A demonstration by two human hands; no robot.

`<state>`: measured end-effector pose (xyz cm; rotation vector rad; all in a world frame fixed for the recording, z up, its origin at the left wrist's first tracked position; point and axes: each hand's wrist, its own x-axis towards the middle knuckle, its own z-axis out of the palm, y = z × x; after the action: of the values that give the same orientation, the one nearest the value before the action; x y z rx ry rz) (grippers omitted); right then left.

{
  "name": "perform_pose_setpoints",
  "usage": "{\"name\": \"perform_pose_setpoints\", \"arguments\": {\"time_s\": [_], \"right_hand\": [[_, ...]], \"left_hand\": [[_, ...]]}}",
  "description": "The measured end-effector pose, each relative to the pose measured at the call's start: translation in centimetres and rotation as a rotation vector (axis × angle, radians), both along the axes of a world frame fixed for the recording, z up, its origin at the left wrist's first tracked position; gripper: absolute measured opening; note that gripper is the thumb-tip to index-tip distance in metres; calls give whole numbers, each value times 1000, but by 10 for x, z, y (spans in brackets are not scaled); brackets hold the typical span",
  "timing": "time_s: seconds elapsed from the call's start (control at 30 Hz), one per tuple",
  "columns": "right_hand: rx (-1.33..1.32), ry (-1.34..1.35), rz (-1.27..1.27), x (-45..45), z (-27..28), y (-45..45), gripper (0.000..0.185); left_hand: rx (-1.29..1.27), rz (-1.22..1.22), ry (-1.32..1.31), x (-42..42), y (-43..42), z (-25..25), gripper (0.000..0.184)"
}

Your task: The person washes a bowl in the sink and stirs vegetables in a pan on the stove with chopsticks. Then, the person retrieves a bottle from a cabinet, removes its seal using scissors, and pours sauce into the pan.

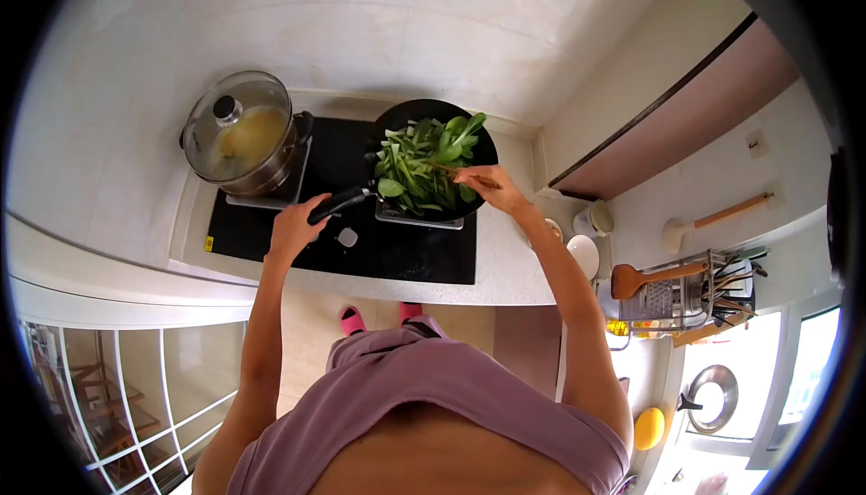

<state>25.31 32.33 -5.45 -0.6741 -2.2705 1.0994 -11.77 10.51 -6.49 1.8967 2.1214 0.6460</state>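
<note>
A black wok full of green leafy vegetables stands on the right burner of the black cooktop. My left hand is closed at the end of the wok's black handle, left of the pan. Over the wok's right side, my right hand holds wooden chopsticks, their tips among the greens. On the left burner sits a pot under a glass lid with a black knob; yellowish liquid shows through the glass.
Right of the cooktop are a lidded jar and a white bowl. A metal rack holds utensils, with a wooden spatula and a grater by it. The tiled wall rises behind the stove.
</note>
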Motion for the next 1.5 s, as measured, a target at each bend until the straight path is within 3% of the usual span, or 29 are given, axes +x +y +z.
{"name": "perform_pose_setpoints", "arguments": {"time_s": [0.1,0.17,0.23,0.37,0.5,0.6,0.73,0.8,0.9,0.97,1.07,1.17,1.4,1.5], "right_hand": [[-169,-15,-82,7,35,-25,10],[-111,42,-92,19,48,-21,10],[98,-86,-298,26,60,-6,9],[148,-97,-286,9,27,16,9],[104,-59,-112,-9,-1,10,13],[-77,-56,-84,-3,39,-10,11],[68,-211,-100,8,89,-29,12],[-39,9,149,2,88,-47,14],[-70,67,322,-29,59,-67,15],[174,-213,269,-44,38,-74,13],[247,16,227,-38,17,-54,15],[387,63,109,-20,16,-36,16],[320,-27,-192,14,37,6,14],[135,-172,-298,9,23,18,14]], "left_hand": [[63,-6,-1,-1,0,-5,44],[53,-2,6,0,0,-3,44],[42,4,13,0,0,-3,44],[36,-3,8,0,1,-5,44],[54,-7,9,1,0,0,43],[25,-9,-12,1,0,3,43],[60,-11,-13,0,0,-2,42],[66,-13,-8,0,0,-2,42],[42,-10,11,1,0,1,43],[51,-14,16,1,-1,0,43],[49,-16,-7,-1,0,0,44],[16,-6,-32,2,-1,4,44],[58,-15,-7,3,-1,1,43],[30,-13,-13,3,-1,2,43]]}}
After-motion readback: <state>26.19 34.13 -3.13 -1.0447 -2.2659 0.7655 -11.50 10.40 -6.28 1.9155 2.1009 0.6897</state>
